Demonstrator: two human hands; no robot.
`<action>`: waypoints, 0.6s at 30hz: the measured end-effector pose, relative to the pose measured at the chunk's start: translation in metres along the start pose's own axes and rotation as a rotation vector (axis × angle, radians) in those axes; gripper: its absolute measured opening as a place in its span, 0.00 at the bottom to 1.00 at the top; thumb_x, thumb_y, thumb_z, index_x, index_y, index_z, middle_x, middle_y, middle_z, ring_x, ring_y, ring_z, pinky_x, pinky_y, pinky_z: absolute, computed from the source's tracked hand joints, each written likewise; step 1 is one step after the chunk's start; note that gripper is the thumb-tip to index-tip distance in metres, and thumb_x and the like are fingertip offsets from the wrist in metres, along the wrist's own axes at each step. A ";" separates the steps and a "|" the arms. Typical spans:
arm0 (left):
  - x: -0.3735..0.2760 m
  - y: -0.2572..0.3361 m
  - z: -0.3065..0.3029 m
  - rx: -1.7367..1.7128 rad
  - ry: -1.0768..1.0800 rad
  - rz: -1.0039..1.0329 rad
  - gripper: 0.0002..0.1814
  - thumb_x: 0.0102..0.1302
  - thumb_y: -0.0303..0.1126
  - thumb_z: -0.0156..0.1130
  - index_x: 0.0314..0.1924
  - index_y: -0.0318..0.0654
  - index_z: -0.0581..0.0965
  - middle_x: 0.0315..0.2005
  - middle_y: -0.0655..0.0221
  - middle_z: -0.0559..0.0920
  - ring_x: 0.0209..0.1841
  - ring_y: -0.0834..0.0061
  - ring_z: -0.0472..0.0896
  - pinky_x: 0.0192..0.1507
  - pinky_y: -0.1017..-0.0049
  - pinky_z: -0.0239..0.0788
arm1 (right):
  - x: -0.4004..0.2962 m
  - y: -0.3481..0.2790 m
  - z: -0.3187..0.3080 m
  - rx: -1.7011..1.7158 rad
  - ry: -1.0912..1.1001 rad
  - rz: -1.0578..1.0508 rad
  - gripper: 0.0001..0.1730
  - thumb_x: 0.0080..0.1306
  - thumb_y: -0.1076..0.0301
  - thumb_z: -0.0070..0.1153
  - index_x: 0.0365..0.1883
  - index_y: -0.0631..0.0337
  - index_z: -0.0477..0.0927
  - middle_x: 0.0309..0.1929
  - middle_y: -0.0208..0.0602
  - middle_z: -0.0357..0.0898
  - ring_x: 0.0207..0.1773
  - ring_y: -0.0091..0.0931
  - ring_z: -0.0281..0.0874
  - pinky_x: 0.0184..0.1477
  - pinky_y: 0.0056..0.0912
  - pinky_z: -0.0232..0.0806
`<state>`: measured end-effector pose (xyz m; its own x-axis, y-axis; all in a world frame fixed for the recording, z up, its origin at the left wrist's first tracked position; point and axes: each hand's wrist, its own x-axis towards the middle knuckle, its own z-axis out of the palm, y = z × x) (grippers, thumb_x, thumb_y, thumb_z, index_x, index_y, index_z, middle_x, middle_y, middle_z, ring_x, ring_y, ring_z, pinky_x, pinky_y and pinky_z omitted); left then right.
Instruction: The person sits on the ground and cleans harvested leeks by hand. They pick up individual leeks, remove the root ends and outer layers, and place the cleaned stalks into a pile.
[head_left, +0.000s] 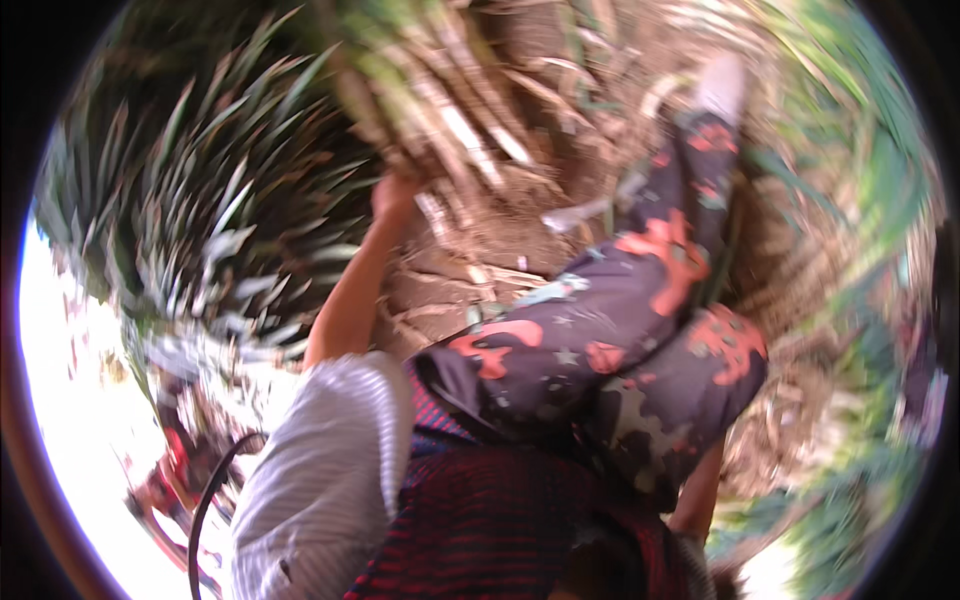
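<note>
My left hand (396, 196) reaches forward to the lower end of a clump of pale, leek-like stalks (450, 112). It appears closed around the stalks at the left side of the clump, though motion blur and shadow hide the fingers. Green leaves (375, 22) top the stalks, and their whitish lower ends point towards me over brown soil (517, 217). My right hand is out of view; only a bit of the right forearm (697, 491) shows beside my bent knee.
Dense pointed leaves (217, 195) fill the left side. My patterned trouser legs (555, 352) stretch forward to the right, with dry stalks (435, 309) on the soil nearby. Blurred green leaves (877, 127) line the right. A person in red (176, 465) is at the lower left.
</note>
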<state>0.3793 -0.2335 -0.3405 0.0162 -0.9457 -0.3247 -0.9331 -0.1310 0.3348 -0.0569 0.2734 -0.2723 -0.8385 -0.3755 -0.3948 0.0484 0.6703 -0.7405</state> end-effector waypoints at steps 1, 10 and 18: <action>0.003 -0.004 -0.003 0.120 -0.056 -0.027 0.24 0.60 0.52 0.55 0.48 0.42 0.76 0.40 0.52 0.80 0.45 0.50 0.77 0.47 0.61 0.68 | -0.002 0.005 0.000 0.034 0.034 0.012 0.15 0.62 0.64 0.53 0.37 0.70 0.79 0.29 0.37 0.80 0.27 0.22 0.71 0.33 0.27 0.64; 0.075 -0.094 0.074 -0.873 -0.327 -0.230 0.21 0.62 0.36 0.57 0.51 0.29 0.73 0.44 0.60 0.78 0.41 0.69 0.78 0.39 0.68 0.74 | 0.051 0.092 -0.022 0.047 0.381 0.401 0.15 0.58 0.60 0.56 0.28 0.67 0.80 0.22 0.34 0.76 0.24 0.23 0.70 0.29 0.29 0.63; 0.042 -0.039 0.023 -0.713 -0.323 -0.075 0.20 0.61 0.30 0.56 0.50 0.25 0.72 0.42 0.58 0.79 0.38 0.70 0.79 0.36 0.71 0.74 | 0.085 0.138 0.012 -0.356 0.397 0.442 0.22 0.56 0.54 0.57 0.25 0.70 0.78 0.24 0.50 0.77 0.29 0.40 0.75 0.35 0.44 0.67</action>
<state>0.4077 -0.2616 -0.3874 -0.1371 -0.8075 -0.5738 -0.4761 -0.4542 0.7530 -0.1149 0.3261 -0.4144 -0.9194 0.1985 -0.3396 0.3074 0.9014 -0.3051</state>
